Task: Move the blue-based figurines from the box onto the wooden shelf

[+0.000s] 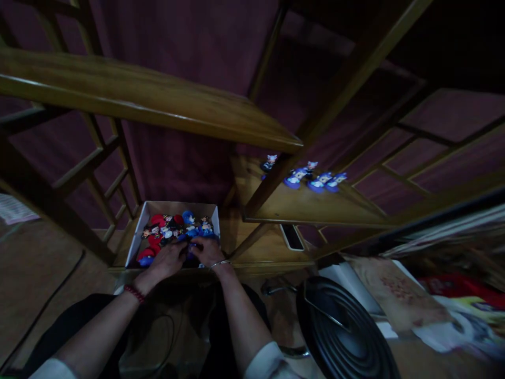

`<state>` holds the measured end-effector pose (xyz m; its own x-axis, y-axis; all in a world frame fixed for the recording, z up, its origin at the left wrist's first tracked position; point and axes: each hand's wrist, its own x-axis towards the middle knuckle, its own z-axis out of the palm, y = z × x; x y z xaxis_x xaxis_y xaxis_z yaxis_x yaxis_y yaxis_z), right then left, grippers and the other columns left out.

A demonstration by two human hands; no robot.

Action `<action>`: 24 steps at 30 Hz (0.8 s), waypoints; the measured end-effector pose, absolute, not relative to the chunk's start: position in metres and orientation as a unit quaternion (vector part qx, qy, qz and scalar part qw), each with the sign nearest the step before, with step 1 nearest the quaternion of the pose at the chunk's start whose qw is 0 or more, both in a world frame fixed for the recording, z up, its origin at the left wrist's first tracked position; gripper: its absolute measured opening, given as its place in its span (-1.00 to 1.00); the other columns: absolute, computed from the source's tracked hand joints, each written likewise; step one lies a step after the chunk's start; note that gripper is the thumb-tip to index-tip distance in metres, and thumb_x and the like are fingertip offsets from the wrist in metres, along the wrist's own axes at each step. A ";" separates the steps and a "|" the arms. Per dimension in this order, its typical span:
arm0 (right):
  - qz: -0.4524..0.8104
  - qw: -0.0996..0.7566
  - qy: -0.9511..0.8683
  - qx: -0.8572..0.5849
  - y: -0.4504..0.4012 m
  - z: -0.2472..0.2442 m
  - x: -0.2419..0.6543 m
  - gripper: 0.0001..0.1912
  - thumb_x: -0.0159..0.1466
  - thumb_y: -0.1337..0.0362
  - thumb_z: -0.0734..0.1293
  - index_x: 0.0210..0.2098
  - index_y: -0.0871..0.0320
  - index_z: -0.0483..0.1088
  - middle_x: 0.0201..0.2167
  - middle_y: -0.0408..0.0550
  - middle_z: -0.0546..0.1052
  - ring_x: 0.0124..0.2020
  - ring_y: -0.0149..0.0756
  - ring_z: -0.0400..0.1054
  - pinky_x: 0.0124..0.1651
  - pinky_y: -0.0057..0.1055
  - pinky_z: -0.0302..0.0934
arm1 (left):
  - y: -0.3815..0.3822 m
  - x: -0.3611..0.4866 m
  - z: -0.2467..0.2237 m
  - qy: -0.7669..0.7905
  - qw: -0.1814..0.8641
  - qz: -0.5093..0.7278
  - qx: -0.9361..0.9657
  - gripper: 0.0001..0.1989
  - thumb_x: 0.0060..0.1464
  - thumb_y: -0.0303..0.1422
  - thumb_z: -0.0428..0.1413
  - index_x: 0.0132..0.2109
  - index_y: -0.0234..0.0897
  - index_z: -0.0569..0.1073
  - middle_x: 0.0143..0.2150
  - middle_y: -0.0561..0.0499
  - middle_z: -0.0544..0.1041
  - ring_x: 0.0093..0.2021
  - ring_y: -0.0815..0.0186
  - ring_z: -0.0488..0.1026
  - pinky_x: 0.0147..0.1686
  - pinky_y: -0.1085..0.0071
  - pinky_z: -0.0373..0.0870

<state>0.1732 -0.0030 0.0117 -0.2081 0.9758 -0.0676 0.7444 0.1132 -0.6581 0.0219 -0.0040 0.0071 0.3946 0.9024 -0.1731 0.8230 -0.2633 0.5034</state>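
Observation:
A shallow white cardboard box [136, 239] stands on the low wooden shelf, holding several small toy figurines with red and blue round bases. Over the box's front right part, my right hand [208, 252] has its fingers bent and pinched around a blue figurine [191, 255]. My left hand [169, 259] is close beside it, its fingers curled down among the figurines; what they grip is hidden. Several more figurines [294, 178], blue and white, stand on the raised shelf [288, 205] to the right.
A phone [292, 237] lies on the lower shelf right of the box. A wooden beam [150, 95] crosses above my hands. A black ridged stool [347, 331] stands at the right, near a brown paper bag [398, 292] and plastic packages. A cable [47, 305] runs over the floor at left.

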 end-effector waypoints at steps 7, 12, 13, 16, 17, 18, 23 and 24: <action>0.279 0.198 -0.735 -0.585 -0.011 0.018 0.170 -0.72 0.07 0.30 0.23 -0.21 0.10 0.38 -0.27 -0.15 0.50 -0.27 -0.41 0.37 -0.18 -0.54 0.20 | -0.001 0.028 -0.002 0.539 0.262 0.113 0.792 -0.59 -0.12 -0.45 -0.04 -0.04 -0.33 0.30 -0.03 -0.12 0.33 -0.03 0.24 0.28 -0.05 0.35 0.18; 0.283 0.203 -0.726 -0.593 -0.020 0.024 0.172 -0.76 0.09 0.25 0.22 -0.25 0.08 0.40 -0.31 -0.14 0.51 -0.29 -0.37 0.37 -0.21 -0.51 0.22 | -0.002 0.032 -0.003 0.563 0.260 0.086 0.780 -0.58 -0.15 -0.46 -0.06 -0.06 -0.34 0.31 -0.03 -0.10 0.33 -0.03 0.24 0.27 -0.04 0.36 0.18; 0.281 0.211 -0.720 -0.599 -0.022 0.027 0.174 -0.76 0.09 0.25 0.22 -0.24 0.07 0.39 -0.31 -0.15 0.51 -0.29 -0.38 0.38 -0.21 -0.50 0.22 | -0.002 0.033 -0.003 0.567 0.261 0.086 0.776 -0.61 -0.14 -0.44 -0.07 -0.07 -0.32 0.32 -0.05 -0.10 0.35 -0.04 0.24 0.28 -0.05 0.36 0.19; 0.269 0.273 -0.696 -0.608 -0.034 0.042 0.188 -0.76 0.13 0.25 0.20 -0.20 0.06 0.37 -0.33 -0.17 0.50 -0.31 -0.41 0.37 -0.21 -0.52 0.22 | -0.002 0.033 -0.003 0.572 0.264 0.092 0.771 -0.64 -0.10 -0.36 -0.07 -0.10 -0.33 0.33 -0.08 -0.11 0.37 -0.06 0.21 0.30 -0.06 0.34 0.19; 0.270 0.297 -0.689 -0.604 -0.040 0.049 0.196 -0.76 0.15 0.24 0.18 -0.21 0.06 0.37 -0.32 -0.17 0.50 -0.31 -0.42 0.37 -0.23 -0.54 0.22 | -0.002 0.033 -0.003 0.566 0.269 0.096 0.774 -0.66 -0.08 -0.32 -0.08 -0.12 -0.30 0.34 -0.08 -0.10 0.38 -0.06 0.21 0.30 -0.06 0.33 0.19; 0.273 0.316 -0.684 -0.598 -0.047 0.059 0.205 -0.76 0.16 0.22 0.16 -0.22 0.06 0.38 -0.32 -0.17 0.50 -0.32 -0.43 0.37 -0.25 -0.55 0.22 | -0.002 0.033 -0.002 0.562 0.271 0.100 0.775 -0.65 -0.07 -0.28 -0.09 -0.12 -0.30 0.34 -0.09 -0.10 0.38 -0.06 0.21 0.30 -0.06 0.32 0.18; 0.280 0.386 -0.656 -0.585 -0.085 0.127 0.261 -0.76 0.16 0.17 0.17 -0.37 0.12 0.41 -0.50 -0.15 0.48 -0.47 -0.43 0.35 -0.40 -0.54 0.22 | -0.006 0.035 0.005 0.559 0.269 0.091 0.779 -0.62 -0.05 -0.23 -0.11 -0.12 -0.35 0.34 -0.10 -0.14 0.38 -0.08 0.20 0.31 -0.07 0.31 0.18; 0.272 0.414 -0.639 -0.588 -0.090 0.143 0.272 -0.76 0.16 0.16 0.17 -0.39 0.13 0.41 -0.53 -0.15 0.47 -0.49 -0.44 0.35 -0.41 -0.54 0.22 | -0.007 0.035 0.007 0.561 0.267 0.089 0.778 -0.61 -0.04 -0.23 -0.12 -0.12 -0.35 0.33 -0.09 -0.14 0.38 -0.09 0.20 0.31 -0.06 0.31 0.17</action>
